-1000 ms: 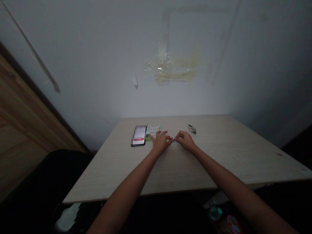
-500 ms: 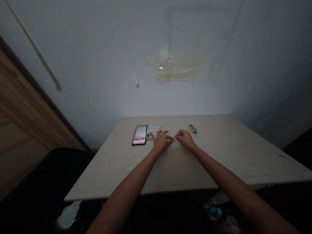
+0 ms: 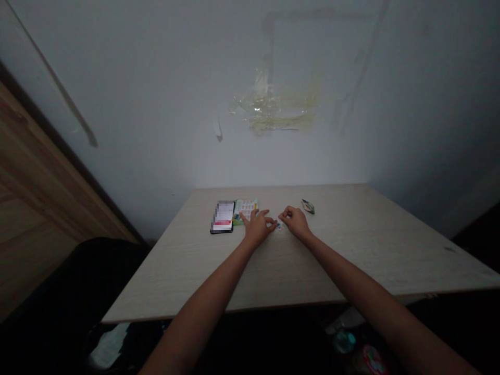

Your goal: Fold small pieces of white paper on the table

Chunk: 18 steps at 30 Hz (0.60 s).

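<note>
Near the middle of the table [image 3: 304,276], a small white-and-blue piece [image 3: 279,226] lies between my hands. My left hand [image 3: 257,227] has its thumb and index finger closed at the piece's left edge, with the other fingers spread. My right hand [image 3: 296,221] is closed in a pinch just above the piece's right side; whatever its fingertips hold is too small to make out. Under the left hand's outer fingertips is a green-and-white printed sheet or booklet [image 3: 246,205], partly covered by that hand.
A phone [image 3: 224,217] with a lit screen lies left of the printed sheet. Behind my right hand sits a small dark crumpled packet [image 3: 308,207]. The wall [image 3: 156,130] rises at the table's far edge, with clear tape [image 3: 273,109] stuck on it.
My right hand's fingertips have shifted slightly up and away from the small piece, showing more of it. My left hand stays nearly in place. The view has moved very slightly.
</note>
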Each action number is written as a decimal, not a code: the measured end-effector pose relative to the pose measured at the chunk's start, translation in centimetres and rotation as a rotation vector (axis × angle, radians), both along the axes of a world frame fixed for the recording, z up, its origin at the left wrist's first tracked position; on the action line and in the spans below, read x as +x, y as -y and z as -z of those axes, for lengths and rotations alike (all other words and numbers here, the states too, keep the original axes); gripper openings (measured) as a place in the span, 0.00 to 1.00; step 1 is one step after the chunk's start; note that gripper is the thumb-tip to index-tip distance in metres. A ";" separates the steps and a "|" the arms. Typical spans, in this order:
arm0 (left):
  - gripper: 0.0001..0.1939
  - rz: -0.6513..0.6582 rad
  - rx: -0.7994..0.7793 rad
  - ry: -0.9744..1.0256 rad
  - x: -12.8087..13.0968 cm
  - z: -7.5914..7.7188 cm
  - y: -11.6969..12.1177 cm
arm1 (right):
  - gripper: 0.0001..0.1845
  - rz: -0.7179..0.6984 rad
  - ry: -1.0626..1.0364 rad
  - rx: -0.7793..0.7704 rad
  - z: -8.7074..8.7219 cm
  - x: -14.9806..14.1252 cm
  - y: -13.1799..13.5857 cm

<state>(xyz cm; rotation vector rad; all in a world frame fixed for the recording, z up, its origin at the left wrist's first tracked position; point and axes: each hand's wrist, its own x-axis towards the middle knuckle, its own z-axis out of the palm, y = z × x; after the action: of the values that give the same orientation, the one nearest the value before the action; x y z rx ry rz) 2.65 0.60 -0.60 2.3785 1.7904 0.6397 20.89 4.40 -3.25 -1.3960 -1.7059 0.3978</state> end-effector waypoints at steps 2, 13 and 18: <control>0.09 -0.005 0.001 0.009 0.0 0.0 0.1 | 0.08 -0.014 -0.040 -0.009 0.0 0.0 0.0; 0.10 -0.019 0.036 0.016 0.0 0.6 -0.2 | 0.06 -0.132 -0.208 -0.026 -0.1 0.2 0.1; 0.11 -0.033 0.030 0.014 0.0 0.5 -0.2 | 0.04 -0.103 -0.132 -0.030 -0.2 0.1 0.3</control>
<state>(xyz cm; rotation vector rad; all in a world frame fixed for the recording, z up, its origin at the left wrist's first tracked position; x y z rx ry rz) 2.69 0.76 -1.08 2.3624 1.8305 0.6900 20.95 4.10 -3.07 -1.2777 -1.6733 0.5635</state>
